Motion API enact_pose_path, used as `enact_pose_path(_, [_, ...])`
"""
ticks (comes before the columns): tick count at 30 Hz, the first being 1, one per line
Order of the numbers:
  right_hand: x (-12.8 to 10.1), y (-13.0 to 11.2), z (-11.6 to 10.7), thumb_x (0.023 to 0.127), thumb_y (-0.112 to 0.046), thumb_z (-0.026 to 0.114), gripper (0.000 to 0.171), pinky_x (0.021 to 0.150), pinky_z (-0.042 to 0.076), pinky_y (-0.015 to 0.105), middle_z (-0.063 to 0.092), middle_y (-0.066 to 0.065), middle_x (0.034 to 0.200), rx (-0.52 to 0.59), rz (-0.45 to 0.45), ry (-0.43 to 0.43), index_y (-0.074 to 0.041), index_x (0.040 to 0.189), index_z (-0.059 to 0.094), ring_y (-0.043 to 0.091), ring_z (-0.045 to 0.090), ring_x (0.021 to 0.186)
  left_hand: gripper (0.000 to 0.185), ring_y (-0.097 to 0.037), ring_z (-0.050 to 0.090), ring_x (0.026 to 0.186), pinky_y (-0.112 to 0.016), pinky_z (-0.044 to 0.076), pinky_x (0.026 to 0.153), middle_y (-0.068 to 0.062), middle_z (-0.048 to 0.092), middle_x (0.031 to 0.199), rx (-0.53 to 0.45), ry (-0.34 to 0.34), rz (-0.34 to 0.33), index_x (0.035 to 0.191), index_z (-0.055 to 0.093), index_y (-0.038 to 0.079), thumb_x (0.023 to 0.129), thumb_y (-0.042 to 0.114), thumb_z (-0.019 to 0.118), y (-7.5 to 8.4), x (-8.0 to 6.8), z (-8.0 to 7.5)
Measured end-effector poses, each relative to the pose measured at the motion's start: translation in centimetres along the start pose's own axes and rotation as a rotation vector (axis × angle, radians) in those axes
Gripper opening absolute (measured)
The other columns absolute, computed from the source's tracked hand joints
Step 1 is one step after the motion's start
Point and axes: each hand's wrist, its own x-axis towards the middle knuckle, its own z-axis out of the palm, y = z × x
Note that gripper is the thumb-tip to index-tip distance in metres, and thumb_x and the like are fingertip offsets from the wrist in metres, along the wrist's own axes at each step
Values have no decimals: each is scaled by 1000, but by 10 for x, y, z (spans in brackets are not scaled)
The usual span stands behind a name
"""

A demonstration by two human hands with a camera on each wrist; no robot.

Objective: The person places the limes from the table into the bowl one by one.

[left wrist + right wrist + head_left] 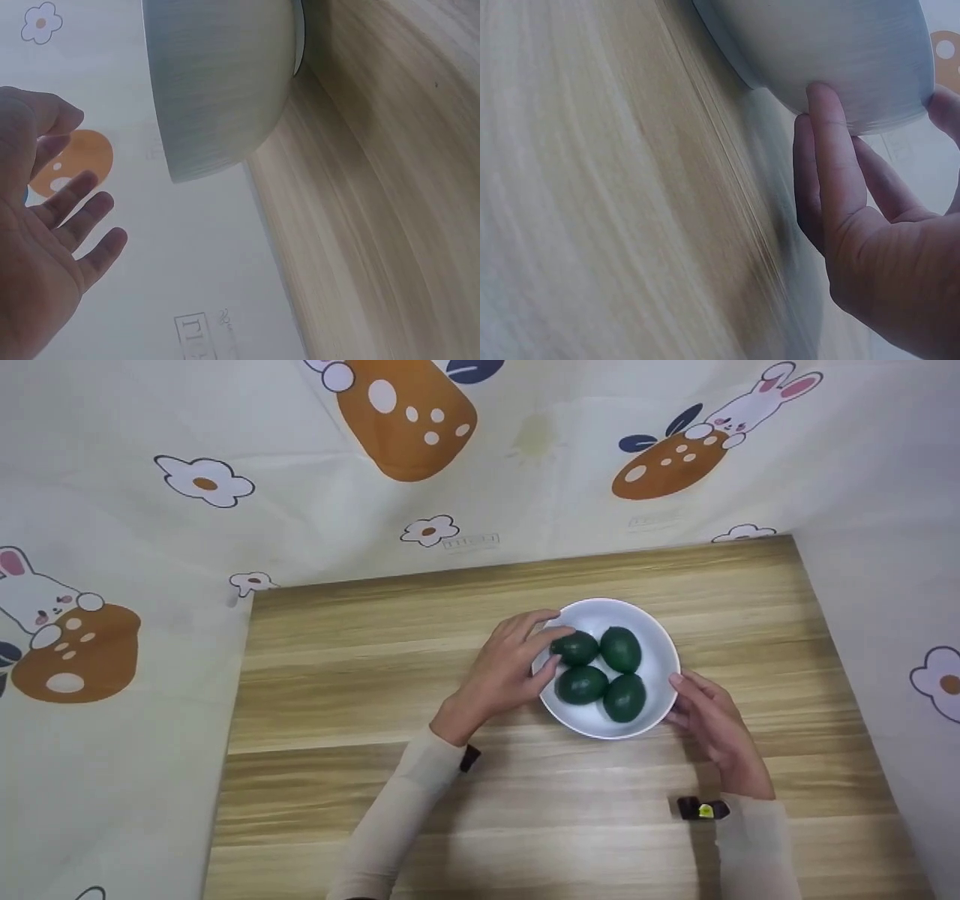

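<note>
A white bowl [655, 701] stands on the wooden table with several dark green avocados inside. My left hand [510, 667] is over the bowl's left side, its thumb and fingers spread about the upper-left avocado [577, 649]. In the left wrist view that hand [45, 210] shows loosely bent fingers beyond the bowl's rim, with nothing between them. My right hand [716, 724] holds the bowl's right side, thumb at the rim. The right wrist view shows its fingers [836, 150] against the outer wall of the bowl [832, 45]. The avocados are hidden in both wrist views.
The wood-grain table top [360, 675] extends left of the bowl and in front of it. A pale cloth [315, 510] printed with rabbits and flowers rises behind the table and along both sides. Dark wrist straps [694, 808] show at the sleeves.
</note>
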Motion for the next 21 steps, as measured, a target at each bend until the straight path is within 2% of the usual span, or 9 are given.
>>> enact_pose_path(6, [2, -2, -2, 111, -21, 54, 29, 88, 65, 35, 78, -4, 122, -5, 6, -25, -19, 133, 73, 13, 77, 110, 40, -24, 51, 146, -48, 38, 126, -6, 57, 154, -19, 6, -7, 144, 64, 23, 104, 26, 64, -1, -1, 0])
enact_pose_path(11, [2, -3, -2, 111, -23, 54, 31, 89, 65, 35, 78, -5, 123, -5, 6, -47, -18, 137, 71, 12, 77, 110, 41, -23, 50, 147, -48, 37, 127, -5, 56, 155, -29, 1, -23, 144, 63, 24, 103, 25, 66, -2, -3, 1])
enact_pose_path(21, [2, -2, 1, 111, -21, 54, 30, 86, 66, 35, 79, -3, 121, -16, 9, 9, -16, 133, 73, 13, 77, 108, 44, -23, 50, 147, -47, 37, 127, -6, 56, 154, -60, -8, -56, 145, 63, 23, 101, 22, 69, -4, -11, 3])
